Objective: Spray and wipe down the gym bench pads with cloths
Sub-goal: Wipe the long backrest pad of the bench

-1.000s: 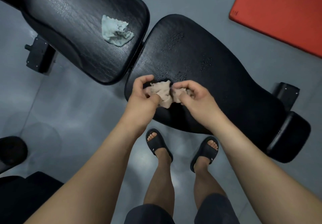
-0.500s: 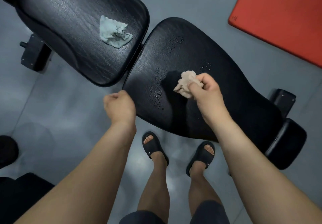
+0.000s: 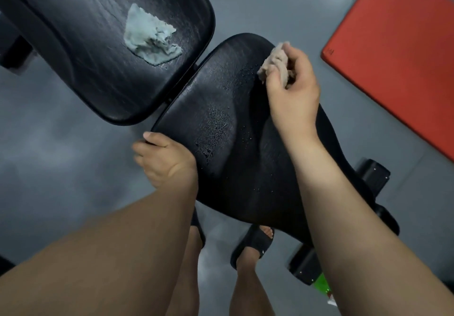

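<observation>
The black seat pad fills the middle of the view, with spray droplets across its centre. At the pad's far edge my right hand pinches a crumpled beige cloth and presses it to the surface. My left hand is at the pad's near-left corner, fingers curled at the edge and seeming to hold it. On the black back pad at upper left lies a loose pale blue cloth.
A red mat lies on the grey floor at right. Black frame parts jut out beyond the seat pad. A green thing shows by my right forearm. My feet in black sandals stand below the pad.
My right hand has carried the beige cloth from the pad's middle to its far edge. My left hand has let go of the cloth and come to the pad's near-left corner.
</observation>
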{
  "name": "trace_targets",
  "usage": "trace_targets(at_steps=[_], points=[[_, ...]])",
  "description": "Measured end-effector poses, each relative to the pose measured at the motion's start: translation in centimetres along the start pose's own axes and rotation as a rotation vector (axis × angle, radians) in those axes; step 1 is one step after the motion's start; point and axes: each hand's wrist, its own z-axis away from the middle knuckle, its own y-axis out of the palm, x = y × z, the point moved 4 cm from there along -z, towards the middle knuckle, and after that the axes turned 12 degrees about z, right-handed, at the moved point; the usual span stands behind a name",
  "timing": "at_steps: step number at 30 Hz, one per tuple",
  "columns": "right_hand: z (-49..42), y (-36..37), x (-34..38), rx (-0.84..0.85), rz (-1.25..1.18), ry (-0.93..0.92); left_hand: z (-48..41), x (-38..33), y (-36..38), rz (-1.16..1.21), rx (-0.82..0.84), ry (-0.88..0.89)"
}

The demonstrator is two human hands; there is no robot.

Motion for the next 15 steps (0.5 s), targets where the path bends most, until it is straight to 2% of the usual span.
trace_targets(at_steps=[3,5,7,8,11,15], points=[[-1.4,1.4,0.9,-0.047,0.186,-0.254,-0.1,0.0,0.1,-0.018,-0.007,0.014],[-2.0,3.2,1.3,0.067,0.306,-0.397,-0.2,0.2,0.1,-0.021,-0.024,0.046],[-2.4,4.9,0.6,0.230,0.404,-0.448,-0.3,0.4,0.2,-0.015,-0.048,0.055],[-2.6,5.2,0.2,0.259,0.429,-0.473,-0.3,0.5,0.2,-0.013,-0.058,0.057],[-3.9,4.9,-0.7,0.223,0.485,-0.584,-0.1,0.5,0.2,-0.002,-0.074,0.062],[-5.5,5.7,-1.1,0.307,0.547,-0.676,0.2,0.7,0.2,0.012,-0.125,0.074]])
